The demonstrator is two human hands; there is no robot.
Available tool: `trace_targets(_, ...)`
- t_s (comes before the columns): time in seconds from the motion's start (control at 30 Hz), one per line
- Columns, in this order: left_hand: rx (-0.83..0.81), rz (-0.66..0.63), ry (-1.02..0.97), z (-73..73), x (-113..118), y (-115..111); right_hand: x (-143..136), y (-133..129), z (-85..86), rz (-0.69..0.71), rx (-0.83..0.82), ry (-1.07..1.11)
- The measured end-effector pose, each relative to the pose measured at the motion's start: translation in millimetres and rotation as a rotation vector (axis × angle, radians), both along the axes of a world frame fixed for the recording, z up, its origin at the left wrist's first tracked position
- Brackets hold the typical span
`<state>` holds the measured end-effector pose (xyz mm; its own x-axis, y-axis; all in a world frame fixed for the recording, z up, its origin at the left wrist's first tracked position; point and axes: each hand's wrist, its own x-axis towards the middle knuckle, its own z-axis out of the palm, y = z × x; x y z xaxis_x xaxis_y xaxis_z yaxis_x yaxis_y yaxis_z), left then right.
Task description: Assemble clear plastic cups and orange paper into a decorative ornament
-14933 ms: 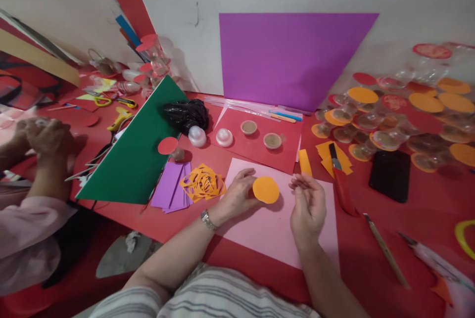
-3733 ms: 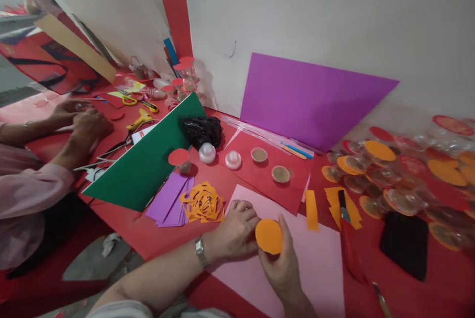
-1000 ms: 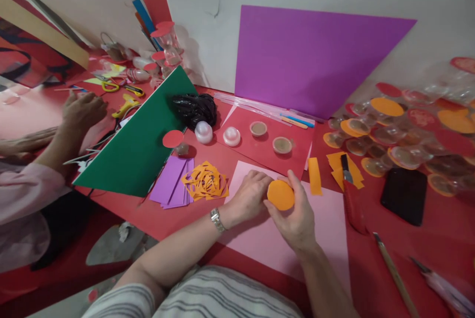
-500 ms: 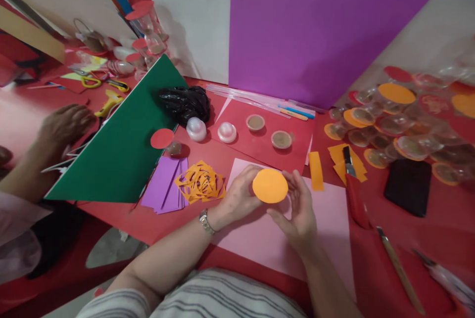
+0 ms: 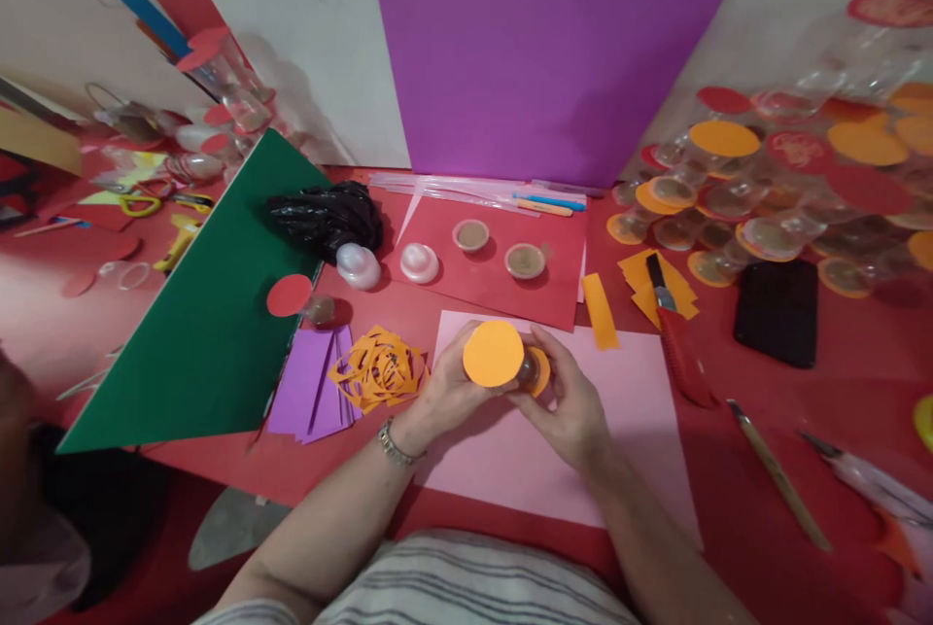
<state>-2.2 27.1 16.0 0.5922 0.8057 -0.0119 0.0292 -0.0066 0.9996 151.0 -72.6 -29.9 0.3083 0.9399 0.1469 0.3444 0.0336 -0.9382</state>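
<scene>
Showing a flat, bright orange disc at each end and a see-through middle with something dark inside, the hourglass-shaped piece [image 5: 508, 359] sits tilted between both hands, above the pink sheet [image 5: 502, 460] on the red bench [image 5: 758, 399]. Left hand [image 5: 452, 382] grips the nearer-looking disc's end, fingers partly hidden; right hand [image 5: 572, 408] curls thumb and fingers around the other.
</scene>
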Motion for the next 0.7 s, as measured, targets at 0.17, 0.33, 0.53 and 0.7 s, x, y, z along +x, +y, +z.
trace_targets(0.17,-0.163,-0.041,-0.108,4.6,-1,-2,-3,-1,9.7,0.06,-0.024,0.362)
trace_targets(0.33,-0.18,-0.014,-0.097,10.8,1,-5,-3,0,15.5,0.103,-0.085,0.534)
trace_targets(0.53,-0.271,-0.012,-0.227,2.5,3,-7,-1,0,13.2,-0.075,0.049,0.399)
trace_targets(0.7,-0.124,0.026,-0.166,-4.0,2,-4,5,-1,6.5,-0.127,0.173,0.102)
